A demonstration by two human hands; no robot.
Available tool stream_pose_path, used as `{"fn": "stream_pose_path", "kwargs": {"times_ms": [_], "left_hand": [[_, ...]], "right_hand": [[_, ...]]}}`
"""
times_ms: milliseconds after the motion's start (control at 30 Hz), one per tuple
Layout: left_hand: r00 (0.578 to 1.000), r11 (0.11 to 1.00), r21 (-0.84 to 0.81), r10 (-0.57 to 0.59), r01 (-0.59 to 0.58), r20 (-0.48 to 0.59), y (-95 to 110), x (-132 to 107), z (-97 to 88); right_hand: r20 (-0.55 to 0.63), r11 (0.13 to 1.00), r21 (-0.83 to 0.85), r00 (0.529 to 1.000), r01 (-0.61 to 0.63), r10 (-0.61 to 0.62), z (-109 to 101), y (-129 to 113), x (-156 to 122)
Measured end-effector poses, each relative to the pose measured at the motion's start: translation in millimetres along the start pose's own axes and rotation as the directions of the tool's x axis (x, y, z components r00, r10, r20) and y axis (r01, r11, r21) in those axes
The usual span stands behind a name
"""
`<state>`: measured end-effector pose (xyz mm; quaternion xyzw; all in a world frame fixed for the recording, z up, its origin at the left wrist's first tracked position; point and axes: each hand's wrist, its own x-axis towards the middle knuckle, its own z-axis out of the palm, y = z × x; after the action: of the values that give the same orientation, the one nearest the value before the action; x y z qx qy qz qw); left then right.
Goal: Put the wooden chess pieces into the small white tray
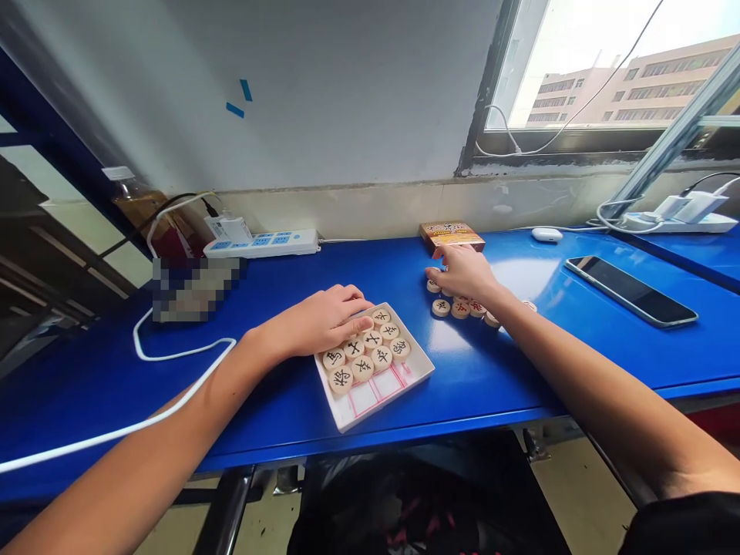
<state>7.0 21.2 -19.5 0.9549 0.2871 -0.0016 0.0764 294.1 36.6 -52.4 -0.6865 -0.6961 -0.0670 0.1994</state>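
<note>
White box (pixel 367 397), left hand (pixel 321 320) holding its edge — right hand (pixel 467 274) over loose pieces (pixel 460 309), grip too hidden to tell.

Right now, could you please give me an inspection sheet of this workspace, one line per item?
Surface: blue table, glossy.
Things: white tray with black-marked pieces; loose pieces, some red-marked; box behind them.
Clutter: phone, bottle, small white case, blurred object.
Grips: left grip at the tray's edge; right grip over loose pieces, hold unclear.
Cables: white cable crosses the left forearm; more at power strips.
Surroundings: wall; window at right.
</note>
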Motion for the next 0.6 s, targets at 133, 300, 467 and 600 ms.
{"fn": "stream_pose_path", "kwargs": {"times_ms": [133, 300, 467, 600], "left_hand": [[1.0, 1.0, -0.014, -0.01, 0.01, 0.003, 0, 0, -0.2], [1.0, 0.999, -0.033, -0.011, 0.01, -0.003, 0, 1, 0.3], [1.0, 0.999, -0.031, 0.009, -0.01, -0.02, 0, 0, 2.4], [1.0, 1.0, -0.028, 0.004, -0.005, -0.019, 0, -1, 3.0]], "right_hand": [[0.0, 0.999, -0.034, 1.0, -0.003, 0.003, -1, -11, 3], [-0.032, 0.951, 0.208, 0.974, 0.227, -0.225, -27, -40, -22], [-0.099, 0.572, 0.451, 0.675, 0.685, -0.731, -49, -91, -76], [-0.117, 0.416, 0.4, 0.496, 0.817, -0.86, -51, -107, -97]]}}
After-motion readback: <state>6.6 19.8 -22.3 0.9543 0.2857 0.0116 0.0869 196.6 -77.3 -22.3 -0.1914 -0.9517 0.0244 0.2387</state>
